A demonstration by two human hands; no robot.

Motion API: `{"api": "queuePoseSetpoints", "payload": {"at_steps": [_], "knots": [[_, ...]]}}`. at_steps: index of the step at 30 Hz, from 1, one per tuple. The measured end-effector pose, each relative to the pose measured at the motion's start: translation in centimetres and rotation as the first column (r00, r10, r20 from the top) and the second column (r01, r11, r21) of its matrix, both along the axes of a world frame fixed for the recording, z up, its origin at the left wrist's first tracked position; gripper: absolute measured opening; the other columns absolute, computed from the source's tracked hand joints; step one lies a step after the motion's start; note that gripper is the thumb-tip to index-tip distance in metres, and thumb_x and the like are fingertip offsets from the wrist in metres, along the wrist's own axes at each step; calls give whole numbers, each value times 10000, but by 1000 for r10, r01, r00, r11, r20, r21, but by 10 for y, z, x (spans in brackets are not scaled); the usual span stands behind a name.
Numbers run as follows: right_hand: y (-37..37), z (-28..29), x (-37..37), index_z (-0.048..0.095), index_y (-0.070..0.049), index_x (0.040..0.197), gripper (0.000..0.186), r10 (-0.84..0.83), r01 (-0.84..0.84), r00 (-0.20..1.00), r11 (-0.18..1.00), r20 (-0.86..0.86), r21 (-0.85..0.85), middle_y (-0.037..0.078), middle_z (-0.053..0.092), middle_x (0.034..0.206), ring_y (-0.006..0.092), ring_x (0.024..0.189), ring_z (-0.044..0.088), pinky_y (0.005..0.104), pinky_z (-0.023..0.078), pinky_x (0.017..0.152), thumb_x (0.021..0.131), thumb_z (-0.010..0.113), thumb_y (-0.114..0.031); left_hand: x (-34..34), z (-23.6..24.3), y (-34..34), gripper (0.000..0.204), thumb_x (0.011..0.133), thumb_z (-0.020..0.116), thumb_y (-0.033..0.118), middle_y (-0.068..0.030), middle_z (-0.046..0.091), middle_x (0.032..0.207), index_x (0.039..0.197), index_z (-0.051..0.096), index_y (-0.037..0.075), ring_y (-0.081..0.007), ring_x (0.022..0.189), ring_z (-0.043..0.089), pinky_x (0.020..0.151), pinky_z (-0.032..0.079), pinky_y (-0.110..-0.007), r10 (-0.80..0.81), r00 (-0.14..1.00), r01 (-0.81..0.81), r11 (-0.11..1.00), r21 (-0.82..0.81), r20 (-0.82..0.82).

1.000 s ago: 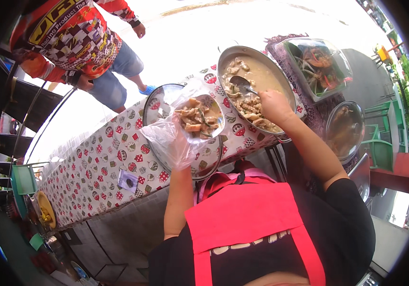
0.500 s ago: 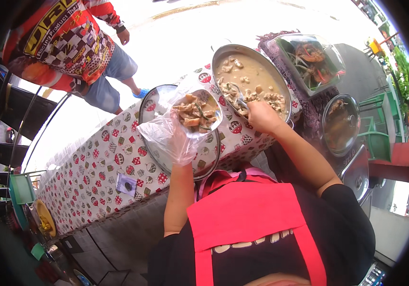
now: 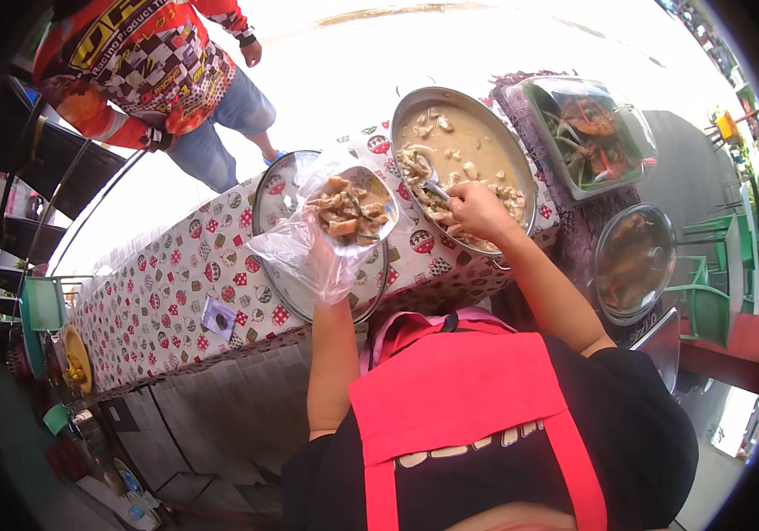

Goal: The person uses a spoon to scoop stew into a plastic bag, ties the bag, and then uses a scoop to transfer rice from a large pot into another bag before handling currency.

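Observation:
My left hand (image 3: 330, 262), with a clear plastic bag (image 3: 286, 237) around it, holds up a white bowl (image 3: 392, 211). Chunks of meat and green strips in pale sauce fill the bowl. Under it a round glass lid (image 3: 275, 181) with a metal rim lies on the patterned tablecloth. To the right, my right hand (image 3: 477, 212) is closed around the handle of a metal serving spoon (image 3: 435, 188). The spoon's scoop sits at the left side of an oval metal pan (image 3: 528, 164) of creamy stew, with meat pieces heaped there.
A clear lidded box (image 3: 574, 133) of food stands right of the pan, with a glass-lidded dish (image 3: 636, 265) nearer me. A small packet (image 3: 219, 319) lies on the tablecloth (image 3: 158, 301) at left. Across the table stands a person (image 3: 167, 97) in a red patterned shirt.
The spoon and my right hand have shifted within the pan, and meat now gathers at the pan's left side. My left hand with the bowl has moved slightly left.

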State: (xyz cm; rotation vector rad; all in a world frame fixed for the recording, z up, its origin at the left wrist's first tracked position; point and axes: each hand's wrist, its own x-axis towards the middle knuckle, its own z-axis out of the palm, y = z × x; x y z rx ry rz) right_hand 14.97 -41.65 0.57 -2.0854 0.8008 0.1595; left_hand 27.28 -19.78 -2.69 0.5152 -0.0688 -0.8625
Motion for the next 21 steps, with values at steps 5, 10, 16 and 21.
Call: {"api": "queuePoseSetpoints", "payload": {"at_steps": [5, 10, 16, 21], "knots": [[-37, 14, -15, 654, 12, 1014, 271, -90, 91, 996, 992, -19, 92, 165, 599, 637, 176, 589, 591, 321, 466, 598, 831, 514, -131, -12, 17, -33, 443, 982, 314, 348, -194, 556, 1111, 1269, 380, 16, -316, 953, 612, 790, 558, -443, 88, 985, -93, 995, -33, -147], [-75, 64, -36, 637, 15, 1029, 271, 63, -50, 991, 993, 115, -110, 189, 606, 676, 246, 598, 577, 340, 466, 634, 830, 523, -129, -19, -9, -68, 392, 980, 347, 283, -188, 559, 1112, 1265, 370, 14, -284, 947, 620, 797, 558, -404, 98, 990, -104, 993, 60, 101], [-83, 143, -62, 634, 31, 1017, 256, 174, -169, 978, 984, 116, -48, 209, 617, 727, 278, 653, 602, 355, 474, 675, 814, 536, -88, -38, -16, -115, 377, 926, 487, 178, -145, 595, 1066, 1245, 386, 5, -221, 898, 634, 734, 569, -310, -221, 425, -480, 767, 426, 878], [-83, 123, -82, 615, 9, 1048, 272, 373, -225, 876, 877, 306, -425, 184, 581, 805, 351, 742, 571, 392, 455, 675, 785, 553, -28, -55, 6, -139, 604, 821, 606, 360, -141, 592, 1088, 1251, 382, 0, -234, 910, 627, 738, 552, -338, -334, 389, -456, 740, 495, 858]]}}
